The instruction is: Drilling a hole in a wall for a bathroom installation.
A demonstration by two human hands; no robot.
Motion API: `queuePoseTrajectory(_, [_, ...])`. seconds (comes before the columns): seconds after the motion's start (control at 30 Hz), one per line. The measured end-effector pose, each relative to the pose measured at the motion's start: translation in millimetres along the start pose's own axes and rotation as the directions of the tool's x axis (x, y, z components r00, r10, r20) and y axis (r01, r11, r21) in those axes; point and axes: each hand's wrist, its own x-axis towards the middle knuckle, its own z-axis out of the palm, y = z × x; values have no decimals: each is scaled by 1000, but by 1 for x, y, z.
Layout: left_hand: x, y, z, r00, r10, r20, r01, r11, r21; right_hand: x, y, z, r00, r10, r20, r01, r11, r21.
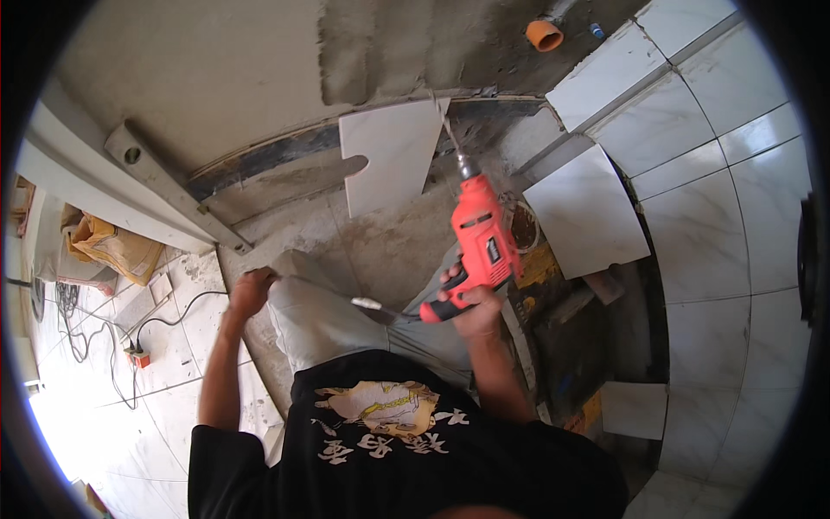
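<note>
My right hand [475, 304] is closed round the handle of a red and black power drill [486, 232]. Its long masonry bit [449, 130] points away from me toward the far wall. My left hand [252, 292] is by my left knee, its fingers closed on the drill's power cord [316, 285], which runs across my lap to the handle. Beyond my knees, a white tile [391, 154] with a rounded notch in its left edge leans at the wall's foot. The bit crosses the view near the tile's upper right corner; whether they touch I cannot tell.
A metal level or straightedge [169, 183] lies along the door frame at left. Behind it are a yellow sack [121, 246], cables and an orange socket block [138, 357]. Loose white tiles [588, 212] lie at right beside the tiled wall [692, 216]. An orange pipe end [545, 36] protrudes ahead.
</note>
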Motion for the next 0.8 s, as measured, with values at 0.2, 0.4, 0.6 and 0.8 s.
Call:
queuePoseTrajectory(0.2, [59, 118, -76, 995, -39, 88, 56, 977, -206, 9, 9, -96, 993, 100, -60, -83, 968, 235])
queuePoseTrajectory(0.4, [259, 231, -52, 782, 427, -454, -174, 849, 498, 15, 15, -131, 989, 145, -41, -124, 935, 332])
queuePoseTrajectory(0.6, [314, 233, -33, 845, 308, -437, 36, 783, 621, 7, 1, -107, 981, 141, -132, -114, 975, 190])
queuePoseTrajectory(0.8, [324, 249, -17, 880, 194, -434, 11, 904, 427, 11, -2, -126, 984, 40, -172, 5, 968, 251])
